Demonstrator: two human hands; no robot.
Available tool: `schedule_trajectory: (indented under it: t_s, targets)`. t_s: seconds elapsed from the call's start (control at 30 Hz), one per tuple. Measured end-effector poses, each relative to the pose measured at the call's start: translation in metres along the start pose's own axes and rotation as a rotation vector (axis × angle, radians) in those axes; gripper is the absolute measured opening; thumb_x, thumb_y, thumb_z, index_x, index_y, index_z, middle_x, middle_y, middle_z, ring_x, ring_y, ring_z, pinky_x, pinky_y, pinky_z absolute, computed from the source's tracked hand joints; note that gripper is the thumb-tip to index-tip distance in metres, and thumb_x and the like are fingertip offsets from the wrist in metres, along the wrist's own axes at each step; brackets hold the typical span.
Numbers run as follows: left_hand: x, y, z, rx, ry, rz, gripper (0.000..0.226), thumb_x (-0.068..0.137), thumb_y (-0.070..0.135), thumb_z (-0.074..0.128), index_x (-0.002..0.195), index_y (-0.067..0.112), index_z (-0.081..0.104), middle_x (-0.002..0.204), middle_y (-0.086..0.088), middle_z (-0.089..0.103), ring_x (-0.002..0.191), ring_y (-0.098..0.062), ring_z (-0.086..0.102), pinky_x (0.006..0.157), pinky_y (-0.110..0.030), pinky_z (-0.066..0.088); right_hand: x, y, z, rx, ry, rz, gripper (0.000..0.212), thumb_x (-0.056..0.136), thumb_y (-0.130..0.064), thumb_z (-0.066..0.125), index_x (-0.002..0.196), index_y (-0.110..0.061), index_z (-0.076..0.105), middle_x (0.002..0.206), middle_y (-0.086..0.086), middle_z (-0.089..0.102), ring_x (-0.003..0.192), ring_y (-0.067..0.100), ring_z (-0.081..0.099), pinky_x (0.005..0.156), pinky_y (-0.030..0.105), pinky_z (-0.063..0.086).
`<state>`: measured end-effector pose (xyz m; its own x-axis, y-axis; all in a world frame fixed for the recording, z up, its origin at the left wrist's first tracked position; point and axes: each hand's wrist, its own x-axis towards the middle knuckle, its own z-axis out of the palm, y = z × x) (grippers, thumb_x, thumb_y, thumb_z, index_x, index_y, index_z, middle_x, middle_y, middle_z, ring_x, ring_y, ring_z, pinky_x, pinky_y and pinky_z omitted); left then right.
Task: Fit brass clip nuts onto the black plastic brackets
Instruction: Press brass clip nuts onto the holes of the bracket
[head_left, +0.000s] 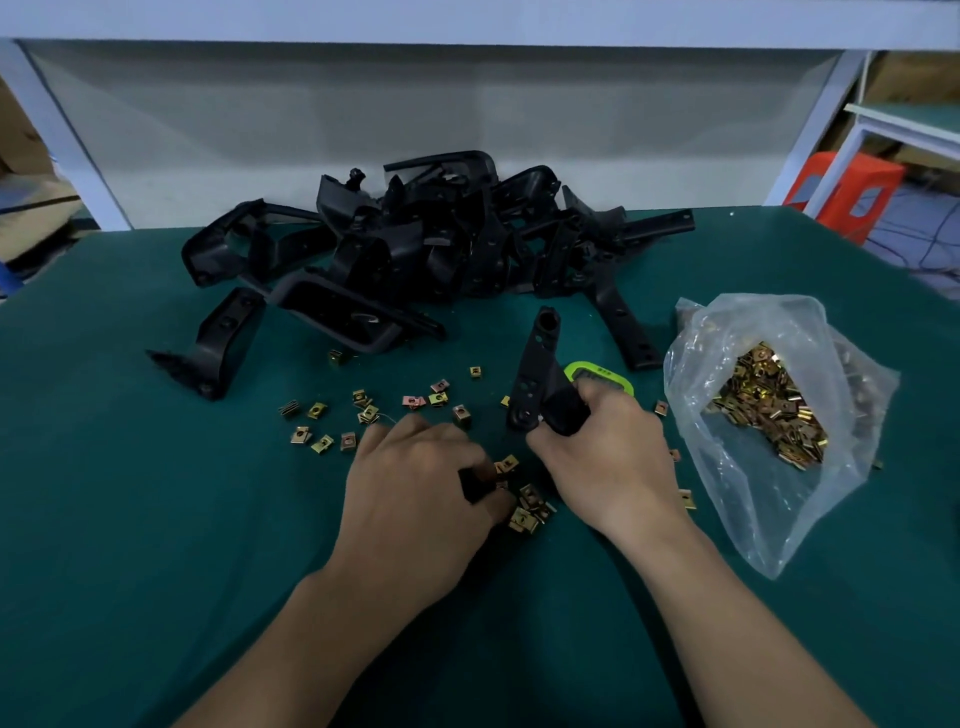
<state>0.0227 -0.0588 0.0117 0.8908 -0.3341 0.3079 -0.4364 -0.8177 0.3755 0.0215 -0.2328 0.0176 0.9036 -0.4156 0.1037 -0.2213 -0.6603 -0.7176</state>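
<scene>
Near frame centre, hold black bracket (535, 374) firm in right hand (608, 467), free end tilted up. With left hand (415, 488), fingers curled round a small black piece (474, 486), pick one nut from clip nut heap (530, 506) at its fingertips; align with bracket edge, push square.

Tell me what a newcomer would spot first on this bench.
A tangled pile of black brackets fills the far middle of the green mat, and a clear bag of brass clip nuts lies open at the right. Nearer, the right hand grips one bracket while the left hand pinches a small black piece among loose clip nuts.
</scene>
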Motion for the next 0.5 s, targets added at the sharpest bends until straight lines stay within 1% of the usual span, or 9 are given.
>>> schedule_trajectory:
  t_s: [0.1,0.13,0.2,0.3,0.33,0.37,0.43,0.47,0.5]
  targets:
    - [-0.003,0.006,0.001,-0.106,-0.015,-0.043,0.012,0.078,0.042,0.081,0.084,0.035,0.074,0.09,0.022,0.067,0.093,-0.004,0.049,0.085,-0.028,0.031,0.0,0.0,0.001,0.003,0.0,-0.003,0.021,0.077,-0.042,0.074,0.072,-0.029,0.059,0.064,-0.01,0.064,0.066,0.016,0.063,0.065,0.038,0.056]
    - [-0.004,0.006,0.001,-0.159,-0.007,-0.068,0.012,0.077,0.037,0.082,0.082,0.035,0.072,0.088,0.024,0.065,0.091,-0.001,0.047,0.085,-0.028,0.033,0.0,0.0,0.0,0.004,-0.003,-0.002,0.02,0.077,-0.042,0.074,0.073,-0.029,0.059,0.064,-0.01,0.065,0.067,0.016,0.063,0.066,0.038,0.056]
    - [-0.006,0.007,0.0,-0.243,0.001,-0.118,0.019,0.077,0.028,0.082,0.078,0.037,0.066,0.081,0.026,0.06,0.089,-0.001,0.048,0.083,-0.03,0.039,0.0,0.0,0.0,0.007,-0.005,-0.004,0.019,0.077,-0.042,0.073,0.075,-0.029,0.06,0.066,-0.01,0.066,0.069,0.016,0.064,0.066,0.037,0.056]
    - [-0.007,0.006,0.0,-0.273,-0.001,-0.206,0.017,0.084,0.031,0.076,0.08,0.038,0.061,0.083,0.02,0.06,0.081,-0.006,0.058,0.078,-0.033,0.048,0.0,0.0,-0.003,-0.015,0.002,-0.019,0.019,0.079,-0.043,0.073,0.077,-0.029,0.06,0.067,-0.011,0.066,0.069,0.014,0.063,0.062,0.033,0.053]
    - [-0.006,0.006,0.0,-0.301,0.019,-0.227,0.016,0.086,0.03,0.073,0.081,0.037,0.059,0.084,0.019,0.063,0.078,-0.006,0.059,0.077,-0.031,0.048,0.0,0.0,-0.004,-0.037,0.001,-0.032,0.019,0.079,-0.043,0.073,0.079,-0.03,0.06,0.068,-0.011,0.066,0.069,0.015,0.062,0.061,0.033,0.052]
    - [-0.004,0.004,-0.001,-0.349,0.049,-0.243,0.017,0.088,0.028,0.072,0.081,0.036,0.058,0.084,0.019,0.066,0.076,-0.005,0.06,0.075,-0.025,0.047,-0.001,0.001,-0.006,-0.071,0.0,-0.049,0.019,0.08,-0.043,0.073,0.083,-0.03,0.059,0.071,-0.011,0.066,0.07,0.017,0.062,0.061,0.033,0.051]
    - [0.001,0.0,-0.005,-0.494,0.084,-0.284,0.019,0.088,0.021,0.07,0.08,0.033,0.059,0.084,0.019,0.07,0.078,-0.001,0.062,0.067,-0.012,0.043,-0.003,0.0,-0.008,-0.149,-0.001,-0.099,0.021,0.08,-0.042,0.071,0.085,-0.031,0.054,0.074,-0.009,0.064,0.073,0.024,0.061,0.063,0.035,0.051]
    - [0.004,-0.004,-0.007,-0.565,0.088,-0.31,0.02,0.087,0.018,0.071,0.078,0.031,0.06,0.08,0.018,0.071,0.074,-0.001,0.063,0.063,-0.011,0.043,-0.006,-0.001,-0.007,-0.178,-0.003,-0.132,0.021,0.079,-0.041,0.07,0.085,-0.032,0.052,0.074,-0.008,0.063,0.072,0.026,0.061,0.063,0.036,0.05]
    - [0.006,-0.007,-0.008,-0.626,0.086,-0.338,0.02,0.086,0.016,0.071,0.076,0.03,0.061,0.074,0.014,0.071,0.065,-0.002,0.062,0.059,-0.013,0.044,-0.008,-0.001,-0.006,-0.205,-0.007,-0.166,0.022,0.079,-0.041,0.07,0.086,-0.032,0.052,0.074,-0.007,0.062,0.072,0.029,0.06,0.062,0.036,0.049]
